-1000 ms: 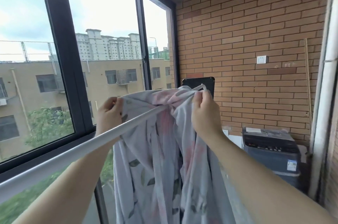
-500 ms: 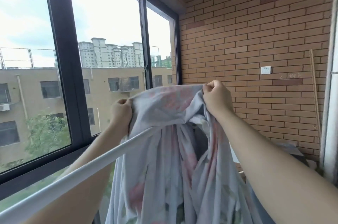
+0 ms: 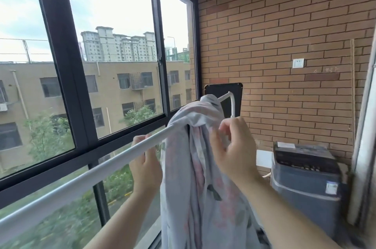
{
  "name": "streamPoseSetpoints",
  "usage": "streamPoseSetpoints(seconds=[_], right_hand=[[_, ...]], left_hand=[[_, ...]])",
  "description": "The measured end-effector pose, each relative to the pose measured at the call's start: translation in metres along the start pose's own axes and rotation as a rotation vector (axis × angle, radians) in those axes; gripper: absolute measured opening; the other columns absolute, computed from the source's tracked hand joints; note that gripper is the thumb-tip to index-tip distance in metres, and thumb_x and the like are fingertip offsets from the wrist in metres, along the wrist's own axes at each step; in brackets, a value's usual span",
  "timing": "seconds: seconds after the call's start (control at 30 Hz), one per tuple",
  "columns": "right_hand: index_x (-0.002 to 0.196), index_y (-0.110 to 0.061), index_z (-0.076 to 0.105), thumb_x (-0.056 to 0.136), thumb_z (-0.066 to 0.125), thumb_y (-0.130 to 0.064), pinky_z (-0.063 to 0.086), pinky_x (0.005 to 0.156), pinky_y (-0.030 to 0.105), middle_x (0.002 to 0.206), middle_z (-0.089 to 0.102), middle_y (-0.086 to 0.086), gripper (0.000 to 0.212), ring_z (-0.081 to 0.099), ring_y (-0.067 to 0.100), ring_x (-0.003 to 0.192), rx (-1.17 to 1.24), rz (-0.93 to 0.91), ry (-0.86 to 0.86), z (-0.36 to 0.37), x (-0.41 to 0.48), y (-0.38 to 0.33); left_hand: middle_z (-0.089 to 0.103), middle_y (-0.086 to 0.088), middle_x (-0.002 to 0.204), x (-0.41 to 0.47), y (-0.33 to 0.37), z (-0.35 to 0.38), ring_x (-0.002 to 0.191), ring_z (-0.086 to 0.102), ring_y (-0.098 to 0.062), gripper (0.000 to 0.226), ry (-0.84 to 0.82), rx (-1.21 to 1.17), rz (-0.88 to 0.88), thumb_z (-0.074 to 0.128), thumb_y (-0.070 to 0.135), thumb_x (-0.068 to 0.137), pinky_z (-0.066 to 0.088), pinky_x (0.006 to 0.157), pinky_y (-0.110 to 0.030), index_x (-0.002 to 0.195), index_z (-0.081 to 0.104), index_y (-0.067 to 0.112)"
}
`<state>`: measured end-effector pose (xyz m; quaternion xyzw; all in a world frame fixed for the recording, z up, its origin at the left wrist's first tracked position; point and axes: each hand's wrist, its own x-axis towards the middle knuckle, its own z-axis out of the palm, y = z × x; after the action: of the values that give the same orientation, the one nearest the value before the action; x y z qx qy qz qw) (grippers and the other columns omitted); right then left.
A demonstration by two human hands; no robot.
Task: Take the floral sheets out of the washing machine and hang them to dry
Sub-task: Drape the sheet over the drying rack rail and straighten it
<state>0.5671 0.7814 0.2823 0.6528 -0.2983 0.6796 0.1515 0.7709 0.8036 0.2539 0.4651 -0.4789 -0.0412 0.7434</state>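
Note:
The floral sheet [image 3: 199, 177], pale grey with pink flowers and dark leaves, hangs bunched over the far end of a white drying rail [image 3: 81, 179]. Its top fold lies on the rail and the rest drops out of view below. My left hand [image 3: 146, 161] is under the rail, its fingers closed on the sheet's left edge. On the right side of the sheet, my right hand [image 3: 230, 147] rests against the cloth with its fingers spread and loose. The grey top-loading washing machine [image 3: 305, 179] stands at the lower right, lid down.
Black-framed windows [image 3: 67, 78] run along the left, close behind the rail. A brick wall [image 3: 284, 25] with a white switch [image 3: 298, 63] and a black panel [image 3: 211, 91] closes the far end. A white pipe [image 3: 364, 126] runs up the right edge.
Both hands had lifted the sheet's top above the rail; they have since come down. The sheet now lies over the rail's far end, and my right hand has loosened its grip.

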Motion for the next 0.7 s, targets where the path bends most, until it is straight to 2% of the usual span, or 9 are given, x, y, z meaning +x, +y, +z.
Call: streamPoseSetpoints(seconds=[0.1, 0.17, 0.23, 0.3, 0.4, 0.47, 0.57, 0.63, 0.7], right_hand=[[0.079, -0.016, 0.058, 0.093, 0.063, -0.044, 0.041, 0.067, 0.034, 0.077, 0.051, -0.003, 0.032, 0.05, 0.021, 0.074, -0.116, -0.141, -0.108, 0.005, -0.014, -0.018], [0.088, -0.016, 0.061, 0.089, 0.064, -0.046, 0.044, 0.07, 0.037, 0.084, 0.055, -0.001, 0.03, 0.054, 0.024, 0.08, -0.329, -0.073, -0.187, 0.011, -0.017, -0.024], [0.096, -0.015, 0.061, 0.087, 0.065, -0.04, 0.047, 0.072, 0.039, 0.089, 0.06, 0.0, 0.027, 0.058, 0.027, 0.084, -0.412, 0.04, -0.242, 0.012, -0.016, -0.026], [0.1, -0.014, 0.065, 0.088, 0.063, -0.032, 0.05, 0.071, 0.038, 0.088, 0.067, 0.001, 0.022, 0.062, 0.029, 0.082, -0.345, 0.055, -0.266, 0.01, -0.012, -0.026], [0.104, -0.011, 0.068, 0.091, 0.061, -0.017, 0.05, 0.064, 0.035, 0.079, 0.068, 0.004, 0.016, 0.063, 0.029, 0.071, -0.19, -0.02, -0.229, 0.004, -0.001, -0.029], [0.111, -0.008, 0.07, 0.094, 0.058, -0.01, 0.051, 0.064, 0.035, 0.083, 0.07, 0.005, 0.021, 0.064, 0.028, 0.073, -0.152, -0.061, -0.186, 0.0, 0.014, -0.036], [0.113, -0.005, 0.07, 0.095, 0.06, -0.006, 0.049, 0.068, 0.033, 0.094, 0.073, 0.006, 0.021, 0.065, 0.026, 0.084, -0.145, -0.129, -0.159, -0.006, 0.042, -0.049], [0.115, -0.009, 0.069, 0.099, 0.051, -0.011, 0.046, 0.07, 0.027, 0.097, 0.072, -0.002, 0.024, 0.063, 0.014, 0.086, -0.064, -0.054, -0.199, -0.008, 0.061, -0.06], [0.105, -0.018, 0.071, 0.101, 0.046, -0.014, 0.037, 0.063, 0.013, 0.078, 0.064, -0.023, 0.025, 0.056, -0.002, 0.069, 0.105, 0.138, -0.26, -0.008, 0.077, -0.066]], left_hand=[[0.056, 0.016, 0.073, -0.015, 0.007, -0.004, 0.066, 0.055, -0.005, 0.019, -0.219, 0.064, 0.319, 0.054, 0.039, 0.095, 0.039, 0.059, -0.011, 0.081, 0.054, 0.027], [0.062, 0.014, 0.082, -0.018, 0.01, -0.001, 0.075, 0.062, -0.009, 0.011, -0.283, 0.178, 0.315, 0.066, 0.038, 0.093, 0.045, 0.064, -0.016, 0.091, 0.057, 0.031], [0.064, 0.014, 0.079, -0.015, 0.007, -0.002, 0.077, 0.062, -0.005, 0.012, -0.245, 0.276, 0.247, 0.069, 0.029, 0.093, 0.047, 0.063, -0.02, 0.088, 0.058, 0.031], [0.059, 0.011, 0.062, -0.008, 0.003, -0.007, 0.065, 0.058, -0.006, 0.025, -0.226, 0.309, 0.181, 0.066, 0.024, 0.095, 0.041, 0.055, -0.018, 0.073, 0.056, 0.021], [0.038, 0.011, 0.047, 0.004, 0.006, -0.016, 0.043, 0.034, -0.006, 0.043, -0.251, 0.212, -0.043, 0.057, 0.032, 0.1, 0.025, 0.046, -0.02, 0.062, 0.044, 0.016], [0.042, 0.013, 0.052, 0.014, 0.018, -0.024, 0.048, 0.035, -0.003, 0.036, -0.288, 0.054, -0.157, 0.054, 0.028, 0.102, 0.03, 0.049, -0.02, 0.067, 0.054, 0.02], [0.049, -0.011, 0.078, 0.039, 0.049, -0.029, 0.074, 0.042, -0.024, 0.027, -0.295, -0.279, -0.244, 0.059, 0.018, 0.101, 0.033, 0.07, -0.038, 0.079, 0.061, 0.002], [0.058, -0.019, 0.089, 0.062, 0.069, -0.038, 0.082, 0.051, -0.032, 0.02, -0.328, -0.437, -0.334, 0.06, 0.012, 0.096, 0.039, 0.077, -0.046, 0.08, 0.07, 0.004], [0.068, -0.017, 0.085, 0.084, 0.082, -0.045, 0.077, 0.064, -0.031, 0.014, -0.467, -0.554, -0.512, 0.064, 0.013, 0.084, 0.053, 0.075, -0.037, 0.078, 0.076, 0.007]])
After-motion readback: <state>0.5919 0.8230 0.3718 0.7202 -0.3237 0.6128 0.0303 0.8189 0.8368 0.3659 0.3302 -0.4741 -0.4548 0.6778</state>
